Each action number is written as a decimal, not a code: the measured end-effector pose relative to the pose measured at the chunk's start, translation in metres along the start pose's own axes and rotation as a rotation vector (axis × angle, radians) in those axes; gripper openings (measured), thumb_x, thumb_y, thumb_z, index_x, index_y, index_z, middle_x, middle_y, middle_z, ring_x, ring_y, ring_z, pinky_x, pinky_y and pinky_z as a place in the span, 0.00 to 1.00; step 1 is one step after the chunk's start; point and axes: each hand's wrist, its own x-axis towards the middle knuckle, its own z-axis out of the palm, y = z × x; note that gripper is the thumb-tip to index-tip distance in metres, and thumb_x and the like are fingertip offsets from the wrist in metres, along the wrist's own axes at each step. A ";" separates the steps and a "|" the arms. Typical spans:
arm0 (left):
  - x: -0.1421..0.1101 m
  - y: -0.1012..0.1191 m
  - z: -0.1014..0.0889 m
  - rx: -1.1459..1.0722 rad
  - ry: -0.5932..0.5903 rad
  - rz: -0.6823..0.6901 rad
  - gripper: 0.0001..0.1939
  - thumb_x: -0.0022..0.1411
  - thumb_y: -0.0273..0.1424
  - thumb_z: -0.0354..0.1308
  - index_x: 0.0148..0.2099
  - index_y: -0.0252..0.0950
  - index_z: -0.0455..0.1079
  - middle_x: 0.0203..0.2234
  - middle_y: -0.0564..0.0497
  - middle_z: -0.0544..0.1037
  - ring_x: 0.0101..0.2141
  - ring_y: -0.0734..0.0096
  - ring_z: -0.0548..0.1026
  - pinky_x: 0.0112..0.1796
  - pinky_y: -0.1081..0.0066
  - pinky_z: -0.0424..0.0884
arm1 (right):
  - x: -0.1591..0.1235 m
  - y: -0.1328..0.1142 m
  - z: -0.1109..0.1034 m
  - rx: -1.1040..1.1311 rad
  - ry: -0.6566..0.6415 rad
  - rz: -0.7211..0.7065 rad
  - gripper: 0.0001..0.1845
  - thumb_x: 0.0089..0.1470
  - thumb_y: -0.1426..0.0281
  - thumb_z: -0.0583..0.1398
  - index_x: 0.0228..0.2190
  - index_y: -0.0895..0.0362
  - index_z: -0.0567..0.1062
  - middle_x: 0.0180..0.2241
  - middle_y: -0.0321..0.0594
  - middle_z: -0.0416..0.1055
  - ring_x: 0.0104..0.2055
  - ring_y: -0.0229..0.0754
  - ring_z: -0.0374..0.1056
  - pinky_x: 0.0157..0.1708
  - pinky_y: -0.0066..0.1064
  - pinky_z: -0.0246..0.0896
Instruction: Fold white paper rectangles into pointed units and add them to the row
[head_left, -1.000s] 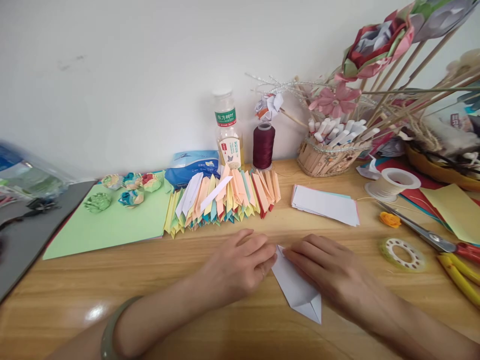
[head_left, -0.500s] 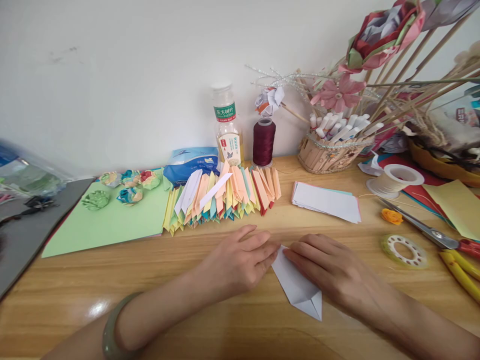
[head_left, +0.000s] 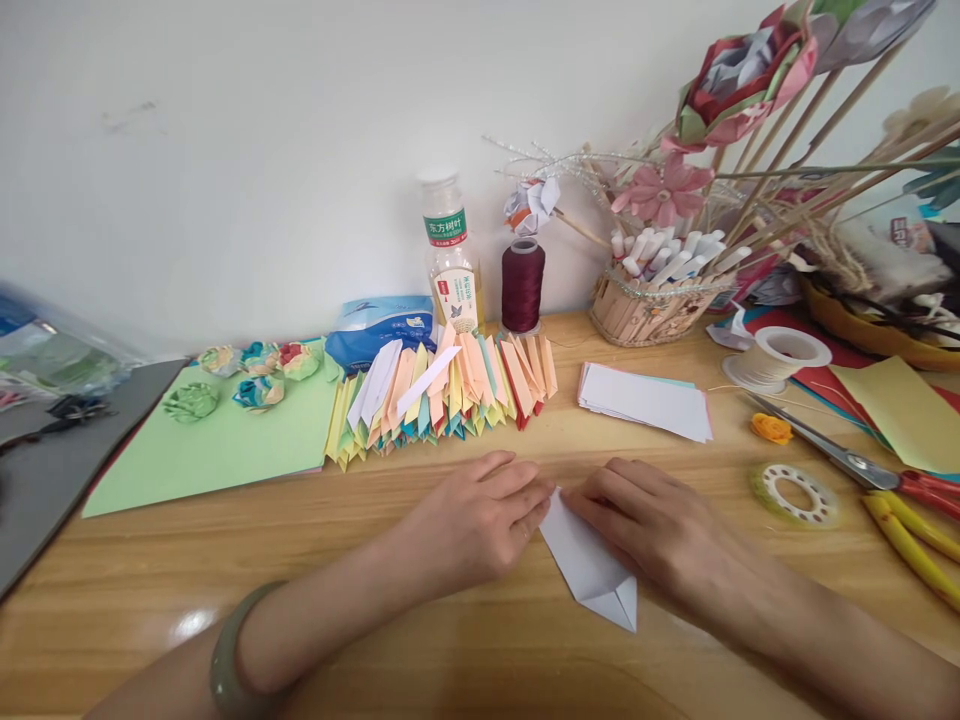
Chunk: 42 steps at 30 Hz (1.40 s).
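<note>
A partly folded white sheet of paper point(head_left: 589, 560) lies on the wooden table, its near end folded to a point. My left hand point(head_left: 487, 515), a bangle on its wrist, pinches the paper's far left corner; its thumb is mostly hidden. On the right edge, my right hand point(head_left: 645, 525) presses with its fingers curled and close together. Beyond the hands stands a dense row of folded coloured paper pieces point(head_left: 442, 390). A stack of white paper slips point(head_left: 643, 402) rests further back to the right.
Scissors point(head_left: 855, 460), yellow-handled pliers point(head_left: 911, 540), a tape roll point(head_left: 795, 495) and a spool point(head_left: 776, 360) lie at right. A marker basket point(head_left: 652, 308), maroon thread cone point(head_left: 523, 288) and bottle point(head_left: 454, 250) stand along the wall. Paper flowers point(head_left: 259, 390) sit on green paper point(head_left: 247, 455) at left.
The whole view has shifted slightly, so things on the right appear a little further left. Both hands keep nearly the same hold on the white paper.
</note>
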 end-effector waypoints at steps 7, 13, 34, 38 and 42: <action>-0.005 0.008 -0.007 0.085 0.036 -0.018 0.11 0.65 0.21 0.48 0.39 0.26 0.72 0.38 0.43 0.78 0.40 0.64 0.72 0.46 0.62 0.68 | -0.002 0.017 -0.016 -0.045 0.063 0.049 0.17 0.58 0.77 0.48 0.24 0.57 0.72 0.24 0.40 0.66 0.29 0.41 0.60 0.27 0.33 0.52; -0.016 0.024 -0.011 0.210 0.096 -0.026 0.12 0.64 0.19 0.47 0.37 0.24 0.72 0.31 0.42 0.77 0.39 0.62 0.73 0.47 0.60 0.66 | -0.004 0.012 -0.018 0.019 0.056 0.181 0.15 0.59 0.75 0.48 0.34 0.56 0.74 0.30 0.41 0.69 0.29 0.38 0.65 0.28 0.31 0.58; -0.039 -0.001 -0.013 -0.007 -0.128 -0.066 0.17 0.64 0.27 0.53 0.56 0.41 0.63 0.53 0.47 0.69 0.62 0.45 0.47 0.52 0.37 0.53 | -0.010 0.022 0.002 0.103 0.060 0.148 0.20 0.59 0.72 0.52 0.53 0.56 0.65 0.42 0.45 0.72 0.44 0.42 0.68 0.41 0.36 0.68; -0.037 -0.002 -0.016 -0.014 -0.096 -0.076 0.15 0.69 0.26 0.44 0.55 0.37 0.65 0.52 0.51 0.71 0.60 0.57 0.54 0.59 0.45 0.40 | -0.013 0.019 0.000 0.002 0.110 0.113 0.16 0.60 0.73 0.52 0.49 0.56 0.69 0.43 0.45 0.72 0.45 0.43 0.68 0.41 0.36 0.68; -0.036 -0.010 -0.021 -0.043 -0.068 -0.042 0.17 0.71 0.25 0.38 0.55 0.32 0.64 0.53 0.52 0.69 0.60 0.62 0.55 0.60 0.50 0.37 | -0.008 0.006 -0.006 -0.127 0.112 -0.105 0.18 0.62 0.74 0.46 0.48 0.58 0.69 0.44 0.45 0.73 0.46 0.44 0.68 0.41 0.37 0.67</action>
